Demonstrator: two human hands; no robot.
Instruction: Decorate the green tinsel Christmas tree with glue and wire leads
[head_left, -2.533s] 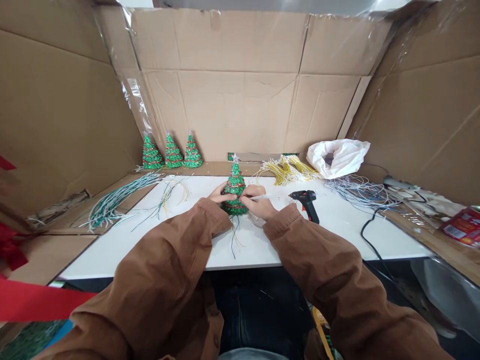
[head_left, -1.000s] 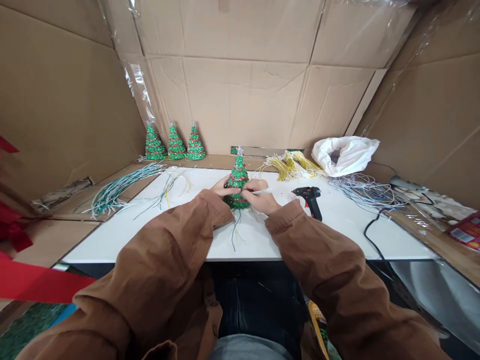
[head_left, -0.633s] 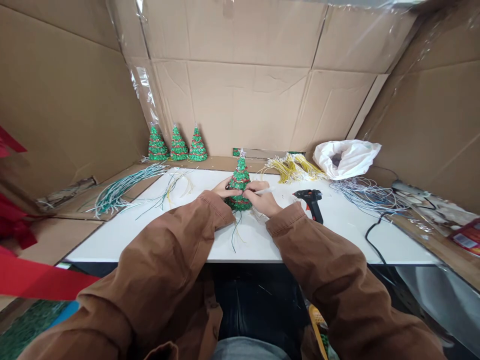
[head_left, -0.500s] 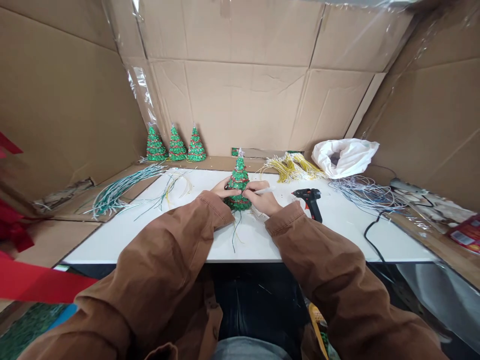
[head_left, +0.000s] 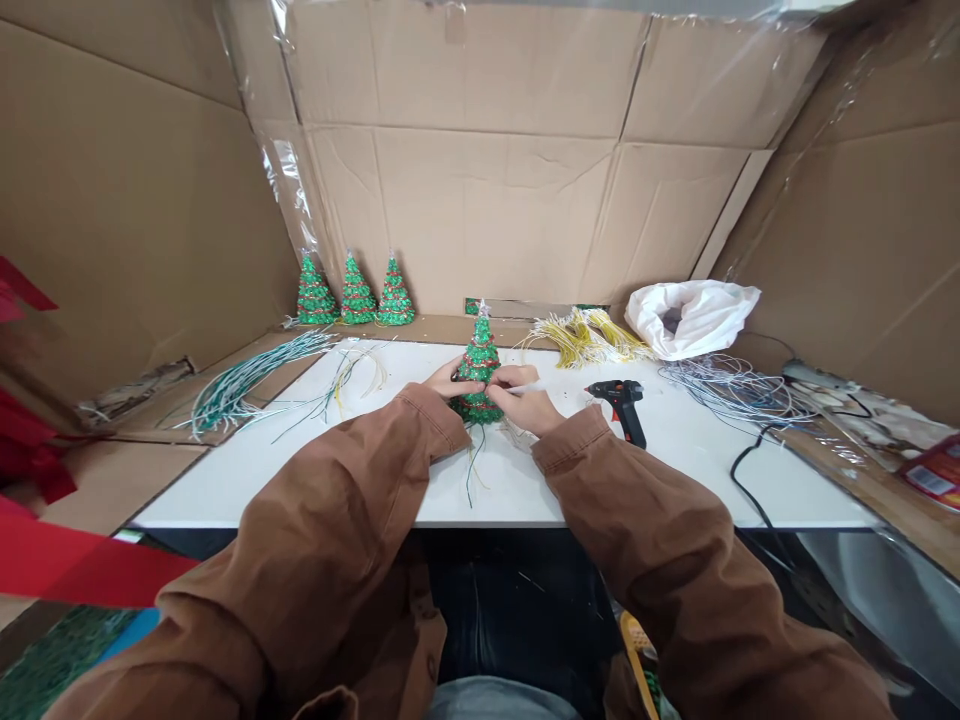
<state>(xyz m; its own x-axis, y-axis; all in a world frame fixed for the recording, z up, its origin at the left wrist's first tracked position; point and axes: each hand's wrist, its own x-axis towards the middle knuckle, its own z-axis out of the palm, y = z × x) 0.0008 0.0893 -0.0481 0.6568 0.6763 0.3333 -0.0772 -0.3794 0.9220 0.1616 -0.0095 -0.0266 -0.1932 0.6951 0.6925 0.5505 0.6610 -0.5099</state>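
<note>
A small green tinsel Christmas tree (head_left: 480, 350) with red garland rings and a pale star on top stands upright at the middle of the white table. My left hand (head_left: 448, 380) is closed around its left side, thumb across the front. Against the tree's right side, my right hand (head_left: 525, 400) is pinched shut, its fingertips touching the lower front. A white pen-like stick (head_left: 528, 386) juts from my right hand, partly hidden by the fingers. Thin green and yellow wires (head_left: 472, 465) trail from below the tree toward me.
A black glue gun (head_left: 621, 405) lies right of my right hand. Three similar trees (head_left: 358, 292) stand back left. Green-white wires (head_left: 255, 375) lie left; yellow-white wires (head_left: 581, 335), a white bag (head_left: 694, 315) and tangled pale wires (head_left: 731, 390) lie right. Cardboard walls (head_left: 487, 210) enclose the table (head_left: 315, 490).
The white stick in my right hand now shows less and points a little lower. Both hands stay at the tree. The whole view has shifted slightly.
</note>
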